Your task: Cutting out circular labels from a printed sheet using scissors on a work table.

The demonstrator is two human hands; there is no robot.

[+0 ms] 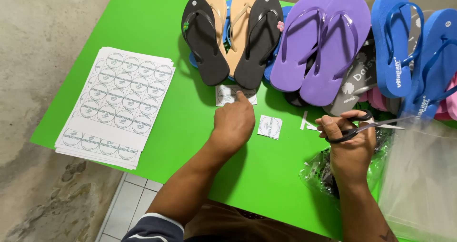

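My left hand point(233, 123) pressed one fingertip on the cut paper stickers point(227, 95) lying flat on the green table point(157, 23) below the black flip-flops point(259, 37), thin and light, I judged, best slid to an edge, while my right hand point(351, 142) gripped closed scissors point(369, 124).

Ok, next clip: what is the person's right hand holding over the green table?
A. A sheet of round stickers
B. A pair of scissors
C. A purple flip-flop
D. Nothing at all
B. The right hand has its fingers through the black handles of the scissors, blades pointing right, while the left hand presses a finger on a cut-out sticker on the green table.
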